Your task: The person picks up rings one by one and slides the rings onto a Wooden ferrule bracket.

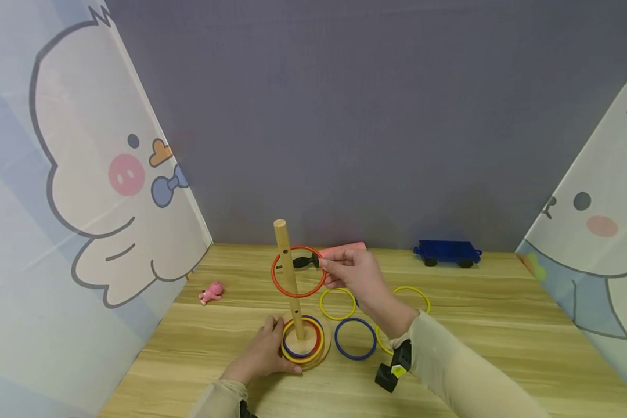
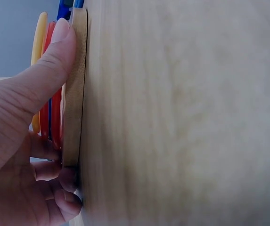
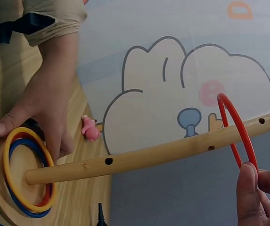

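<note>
A wooden post (image 1: 289,278) rises from a round wooden base (image 1: 327,343) on the table. My left hand (image 1: 263,351) grips the base by its edge, thumb at the near side, fingers round the left. Stacked at the post's foot lie a yellow ring (image 3: 6,162), a blue ring (image 3: 33,215) and red rings (image 2: 56,120). Higher up, my right hand (image 1: 363,276) pinches another red ring (image 3: 242,127) between thumb and fingers. This ring encircles the post, below its top. The post's side holes show in the right wrist view.
Right of the base lie a blue ring (image 1: 355,358) and several yellow rings (image 1: 338,320). A pink figurine (image 1: 211,292) is at left. Behind are a black pointed tool (image 1: 304,262), a pink cylinder (image 1: 345,248) and a blue wagon (image 1: 447,252). Cloth walls surround the table.
</note>
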Available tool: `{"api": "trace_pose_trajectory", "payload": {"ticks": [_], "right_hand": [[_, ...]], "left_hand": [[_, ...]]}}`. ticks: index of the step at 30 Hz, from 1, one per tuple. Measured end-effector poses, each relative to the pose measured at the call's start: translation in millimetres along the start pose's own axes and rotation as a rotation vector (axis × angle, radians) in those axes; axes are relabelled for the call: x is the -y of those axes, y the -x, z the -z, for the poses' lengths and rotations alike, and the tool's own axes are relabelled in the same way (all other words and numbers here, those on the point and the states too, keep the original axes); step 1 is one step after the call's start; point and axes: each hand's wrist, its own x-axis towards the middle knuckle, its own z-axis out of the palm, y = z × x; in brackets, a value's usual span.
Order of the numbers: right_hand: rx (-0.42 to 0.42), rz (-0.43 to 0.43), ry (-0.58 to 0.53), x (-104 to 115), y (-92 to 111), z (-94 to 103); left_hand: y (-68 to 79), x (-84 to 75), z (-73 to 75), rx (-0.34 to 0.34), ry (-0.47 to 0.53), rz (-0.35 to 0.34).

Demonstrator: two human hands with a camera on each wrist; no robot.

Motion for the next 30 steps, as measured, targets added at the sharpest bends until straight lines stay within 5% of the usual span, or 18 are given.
{"api": "trace_pose_trajectory", "payload": {"ticks": [30], "right_hand": [[0.004, -0.086, 0.024, -73, 9, 5.4]], "left_hand": [[-1.1, -0.9, 1.0, -0.027, -0.016, -0.019]]}}
